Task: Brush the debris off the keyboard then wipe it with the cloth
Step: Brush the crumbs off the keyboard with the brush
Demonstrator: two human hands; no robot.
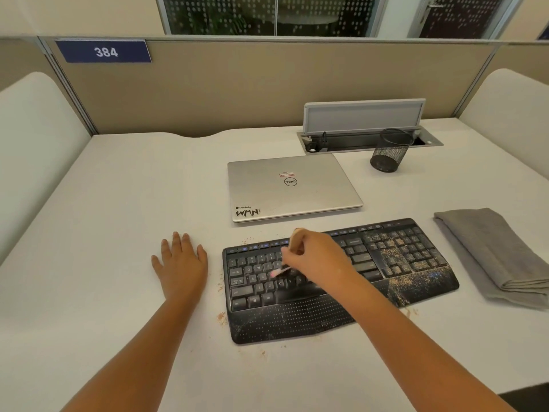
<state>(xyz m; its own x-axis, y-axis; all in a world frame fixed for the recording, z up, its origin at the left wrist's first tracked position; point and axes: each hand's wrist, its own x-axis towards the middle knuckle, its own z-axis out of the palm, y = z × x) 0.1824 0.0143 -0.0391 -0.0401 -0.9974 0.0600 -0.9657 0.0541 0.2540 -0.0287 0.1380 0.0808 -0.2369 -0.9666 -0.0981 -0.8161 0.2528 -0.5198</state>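
Office cubicle, fabric partition (237, 84) numbered 384 (104, 51), desk power box (368, 138), laptop (292, 187)

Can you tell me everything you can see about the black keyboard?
The keyboard is black, wide and curved, with a dotted palm rest along its front. It lies flat on the white desk, in front of a closed silver laptop. Tan crumbs cover its right keys and palm rest; the left half looks cleaner. The right hand holds a brush with its tip on the middle keys.

Black keyboard (386, 263) debris-speckled on right, brush (280, 270) on keys, folded grey cloth (490, 251) right
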